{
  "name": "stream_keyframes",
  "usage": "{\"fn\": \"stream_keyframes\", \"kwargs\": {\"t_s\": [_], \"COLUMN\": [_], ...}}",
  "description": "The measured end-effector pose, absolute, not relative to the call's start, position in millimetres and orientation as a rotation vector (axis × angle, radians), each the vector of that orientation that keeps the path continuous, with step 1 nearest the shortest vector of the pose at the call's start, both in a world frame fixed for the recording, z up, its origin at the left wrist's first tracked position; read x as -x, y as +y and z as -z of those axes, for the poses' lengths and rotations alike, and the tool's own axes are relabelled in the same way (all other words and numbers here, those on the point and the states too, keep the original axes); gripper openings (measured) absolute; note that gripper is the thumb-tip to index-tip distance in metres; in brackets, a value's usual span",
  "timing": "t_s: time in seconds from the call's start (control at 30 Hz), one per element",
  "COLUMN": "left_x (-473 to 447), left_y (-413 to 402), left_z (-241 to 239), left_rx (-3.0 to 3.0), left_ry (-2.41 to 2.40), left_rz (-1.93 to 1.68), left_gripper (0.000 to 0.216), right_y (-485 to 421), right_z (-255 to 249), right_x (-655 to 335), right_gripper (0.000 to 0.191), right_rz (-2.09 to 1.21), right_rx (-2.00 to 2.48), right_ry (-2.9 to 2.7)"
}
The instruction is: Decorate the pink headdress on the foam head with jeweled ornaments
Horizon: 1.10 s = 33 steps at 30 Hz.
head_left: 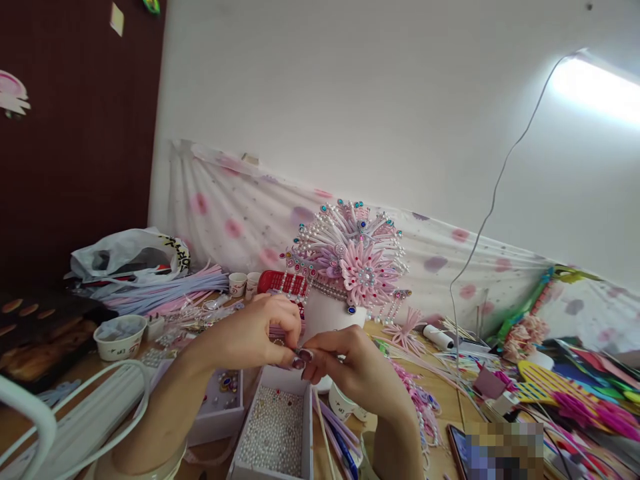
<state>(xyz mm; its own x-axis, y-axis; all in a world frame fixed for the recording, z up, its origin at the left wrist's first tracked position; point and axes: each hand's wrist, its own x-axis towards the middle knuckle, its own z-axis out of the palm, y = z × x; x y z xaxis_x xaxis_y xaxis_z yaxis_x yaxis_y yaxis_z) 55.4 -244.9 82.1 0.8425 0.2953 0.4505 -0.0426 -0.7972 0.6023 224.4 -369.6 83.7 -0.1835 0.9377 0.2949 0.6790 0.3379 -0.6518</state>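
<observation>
**Small piece (296, 349) pinched between both hands over pearl box (278, 377)**

Small and mostly hidden by fingertips, the piece sits where the two hands meet, just above the far end of the pearl box and in front of the white stand (327, 313). What it is cannot be told. The left hand (265, 330) closes thumb and fingers on it from the left. The right hand (350, 363) pinches it from the right, its dark-painted nails touching the left fingertips. A pink headdress (353, 257) studded with pearls and gems sits on the stand behind the hands. Left of the pearl box lies a gem box (215, 427). Further left on the table (440, 393) are a bowl (120, 337), foam strips (165, 290) and two cups (237, 283).
</observation>
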Motion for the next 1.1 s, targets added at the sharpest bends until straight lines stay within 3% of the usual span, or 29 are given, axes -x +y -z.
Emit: {"fn": "stream_keyframes", "kwargs": {"t_s": [0.3, 0.5, 0.8, 0.97, 1.1], "left_x": [-80, -109, -86, -68, -64], "left_y": [-252, -276, -257, -257, -259], "left_z": [-79, -69, -72, -85, -89], "left_rx": [-1.373, -1.027, -1.553, -1.857, -2.001], "left_ry": [-0.029, 0.044, 0.092, 0.206, 0.260], "left_rz": [-1.086, -1.347, -1.310, -1.062, -1.021], "left_gripper": [0.016, 0.010, 0.005, 0.009, 0.008], "right_y": [-363, -352, -364, -370, -371], "right_z": [-83, -76, -85, -88, -86], "right_x": [-203, -190, -210, -223, -228], "right_gripper": [0.027, 0.026, 0.024, 0.024, 0.025], "right_rz": [-0.288, -0.076, -0.132, -0.343, -0.302], "right_rx": [1.089, 1.044, 1.043, 1.092, 1.149], "right_ry": [-1.534, -1.361, -1.505, -1.622, -1.696]}}
